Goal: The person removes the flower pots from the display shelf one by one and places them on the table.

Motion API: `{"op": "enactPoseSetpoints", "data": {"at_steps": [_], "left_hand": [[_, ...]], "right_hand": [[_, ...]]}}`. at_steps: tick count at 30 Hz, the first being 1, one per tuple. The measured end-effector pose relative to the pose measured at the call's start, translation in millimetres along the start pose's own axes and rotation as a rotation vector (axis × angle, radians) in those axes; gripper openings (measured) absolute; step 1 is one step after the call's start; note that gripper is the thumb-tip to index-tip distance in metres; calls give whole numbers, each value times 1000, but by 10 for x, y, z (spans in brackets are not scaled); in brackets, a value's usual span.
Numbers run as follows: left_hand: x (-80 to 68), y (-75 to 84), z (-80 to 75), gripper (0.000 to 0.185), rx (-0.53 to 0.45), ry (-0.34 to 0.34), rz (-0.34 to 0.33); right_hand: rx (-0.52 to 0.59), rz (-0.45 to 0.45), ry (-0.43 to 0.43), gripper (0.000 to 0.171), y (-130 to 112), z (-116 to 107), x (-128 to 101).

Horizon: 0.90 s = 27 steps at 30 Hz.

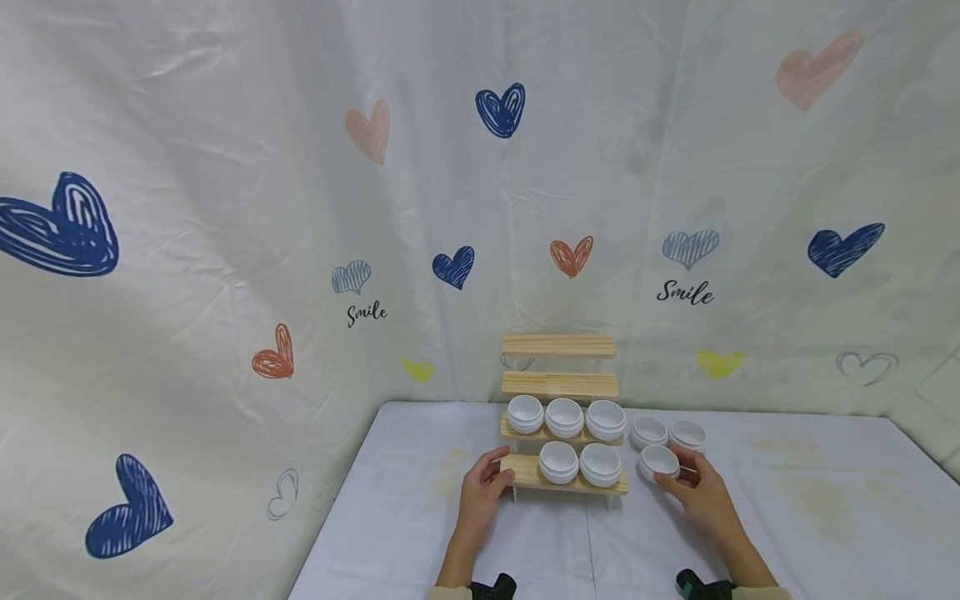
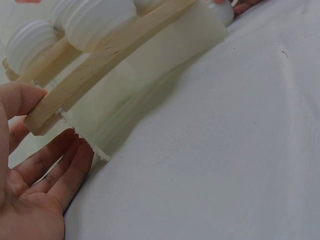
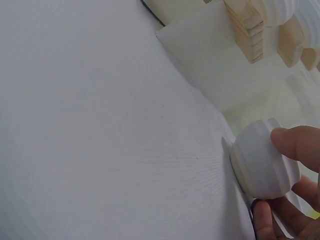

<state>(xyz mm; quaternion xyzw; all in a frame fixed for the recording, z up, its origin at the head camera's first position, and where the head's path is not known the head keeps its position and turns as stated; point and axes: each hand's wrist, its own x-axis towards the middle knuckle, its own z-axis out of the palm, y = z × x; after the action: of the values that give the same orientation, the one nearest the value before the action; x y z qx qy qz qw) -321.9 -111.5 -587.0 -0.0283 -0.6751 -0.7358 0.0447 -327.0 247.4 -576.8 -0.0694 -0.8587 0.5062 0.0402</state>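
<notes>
White jar (image 1: pixel 658 462) pinched by right hand (image 1: pixel 701 492) | left hand (image 1: pixel 480 492) grips shelf edge (image 1: pixel 525 473)

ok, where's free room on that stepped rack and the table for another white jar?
Free: the top two wooden steps, the bottom step's left end by the left hand, and the table right of the right hand. Crowded: third step, three white jars, and the loose jars.
</notes>
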Motion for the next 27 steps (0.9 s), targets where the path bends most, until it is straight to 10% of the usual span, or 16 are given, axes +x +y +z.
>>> {"op": "enactPoseSetpoints", "data": {"at_steps": [17,27], "left_hand": [[5,-40,-3,43,15,0,6],[12,-42,-7,40,10,4,-5]], "right_hand": [[55,78,10,82,42,-2,-26],[114,122,158,60,-119,-11,-83]]}}
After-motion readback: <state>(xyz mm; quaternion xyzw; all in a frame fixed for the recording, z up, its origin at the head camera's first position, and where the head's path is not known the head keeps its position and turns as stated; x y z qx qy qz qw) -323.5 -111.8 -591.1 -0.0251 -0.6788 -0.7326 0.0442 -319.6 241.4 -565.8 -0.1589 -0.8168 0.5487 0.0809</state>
